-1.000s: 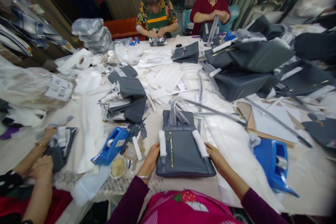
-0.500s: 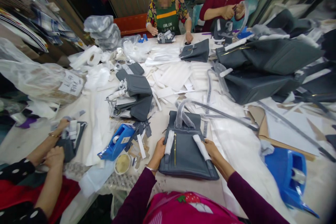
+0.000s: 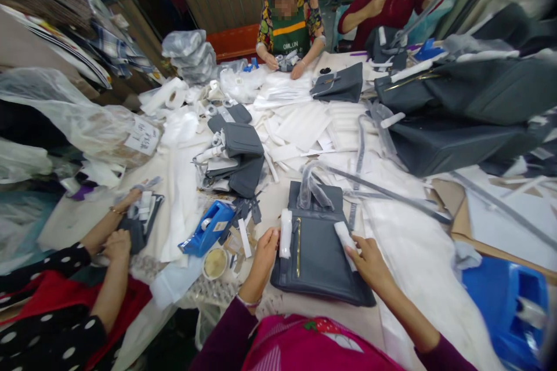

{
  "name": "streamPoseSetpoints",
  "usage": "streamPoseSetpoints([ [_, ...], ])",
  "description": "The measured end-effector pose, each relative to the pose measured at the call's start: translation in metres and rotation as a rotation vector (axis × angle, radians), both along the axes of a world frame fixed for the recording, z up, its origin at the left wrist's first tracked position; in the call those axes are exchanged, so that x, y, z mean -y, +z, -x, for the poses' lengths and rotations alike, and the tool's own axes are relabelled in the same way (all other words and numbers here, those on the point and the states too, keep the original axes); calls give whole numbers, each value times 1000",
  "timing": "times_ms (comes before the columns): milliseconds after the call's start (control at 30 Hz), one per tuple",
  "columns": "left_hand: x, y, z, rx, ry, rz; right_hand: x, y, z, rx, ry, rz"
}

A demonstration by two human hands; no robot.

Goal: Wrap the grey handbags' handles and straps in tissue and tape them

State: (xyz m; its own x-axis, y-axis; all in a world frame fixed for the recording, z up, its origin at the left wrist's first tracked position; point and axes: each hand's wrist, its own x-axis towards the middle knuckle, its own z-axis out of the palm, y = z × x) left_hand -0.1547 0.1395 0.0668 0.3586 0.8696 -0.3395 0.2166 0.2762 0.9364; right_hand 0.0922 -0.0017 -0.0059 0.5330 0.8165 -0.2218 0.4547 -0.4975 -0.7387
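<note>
A dark grey bag (image 3: 319,261) lies in front of me, with a gold zipper down its left part and two white-wrapped straps. My left hand (image 3: 264,252) is at the bag's left edge, fingers bent beside the left wrapped strap (image 3: 285,234). The fingers look pressed together there; what they pinch is hard to make out. My right hand (image 3: 369,258) touches the right wrapped strap (image 3: 345,243), its thumb and fingers apart over it. A plastic-wrapped handle (image 3: 314,188) rests on the top of the bag, and a long grey strap (image 3: 383,188) runs off to the right.
Left of the bag are a blue tape dispenser (image 3: 209,228), a round tub (image 3: 214,262) and scraps. Another dispenser (image 3: 507,301) stands right. More grey bags (image 3: 452,133) are piled at the right, one (image 3: 241,156) ahead. A co-worker's hands (image 3: 117,243) are at the left; two people sit opposite.
My right hand has moved from the bag's right edge onto the right wrapped strap. My left hand has shifted slightly up the edge. The view has shifted, moving the scene rightward.
</note>
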Motion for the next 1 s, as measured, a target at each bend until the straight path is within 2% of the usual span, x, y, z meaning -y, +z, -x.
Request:
streamPoseSetpoints([
  [100, 12, 14, 0, 212, 50, 123, 0, 1, 4, 9, -2, 17],
  [167, 18, 20, 3, 350, 109, 226, -3, 8, 5, -44, -17, 35],
  [267, 27, 28, 13, 453, 148, 265, 0, 33, 10, -347, -47, 37],
  [367, 36, 40, 30, 428, -16, 138, 21, 63, 14, -665, 28, -100],
  [433, 44, 47, 41, 334, -156, 42, 43, 78, 14, -742, 118, -223],
  [500, 52, 51, 48, 199, -260, -50, 64, 85, 14, -728, 215, -279],
  [567, 59, 50, 51, 49, -368, -175, 80, 84, 17, -606, 321, -291],
  [633, 66, 43, 49, -105, -477, -383, 90, 75, 23, -376, 450, -335],
  [733, 75, 21, 45, -297, -608, -791, 96, 50, 37, 29, 549, -475],
  [833, 78, -9, 45, -417, -651, -1159, 100, 25, 50, 333, 532, -533],
  [900, 75, -24, 44, -459, -649, -1352, 102, 18, 56, 440, 507, -527],
  [1000, 68, -26, 34, -518, -624, -1540, 103, 24, 56, 448, 493, -476],
])
